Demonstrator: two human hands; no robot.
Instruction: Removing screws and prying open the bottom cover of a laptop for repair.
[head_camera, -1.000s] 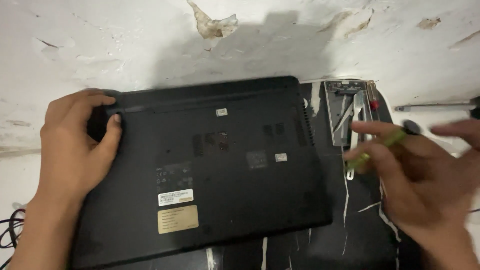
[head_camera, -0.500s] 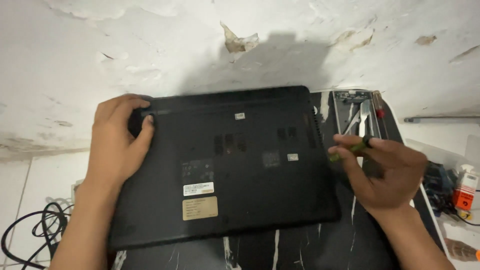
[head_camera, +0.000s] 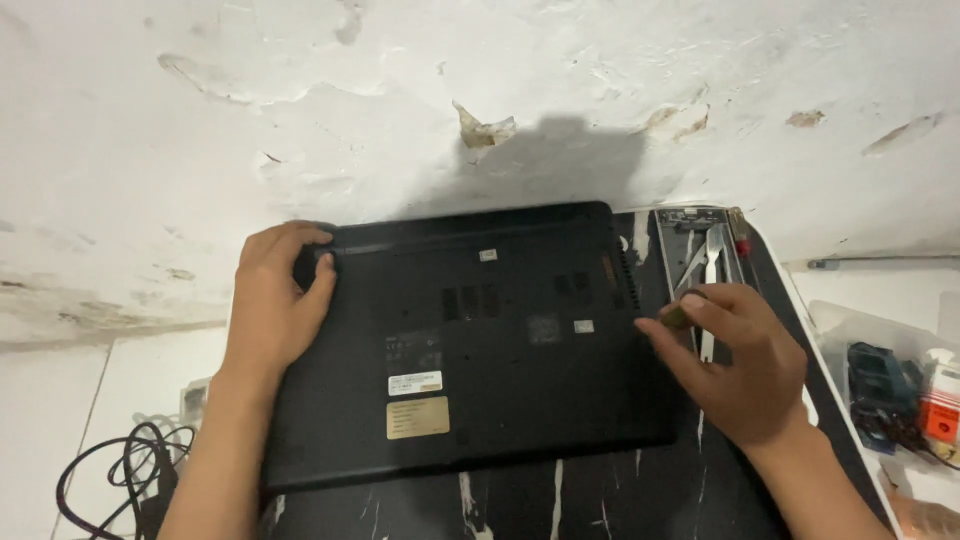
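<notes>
On the dark marbled table (head_camera: 600, 500), a black laptop (head_camera: 470, 340) lies underside up, long axis running 9 to 3 o'clock. Its far-left corner is clasped by the left hand (head_camera: 275, 300). At 3 o'clock, beside the right edge, a small greenish tool (head_camera: 678, 317) is pinched by the right hand (head_camera: 740, 365) — the nearer 1 to that edge.

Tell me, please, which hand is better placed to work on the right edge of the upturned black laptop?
The right hand, probably: it pinches a small greenish tool right at that edge of the black laptop, while the left hand grips the far left corner, steadying it.
</notes>
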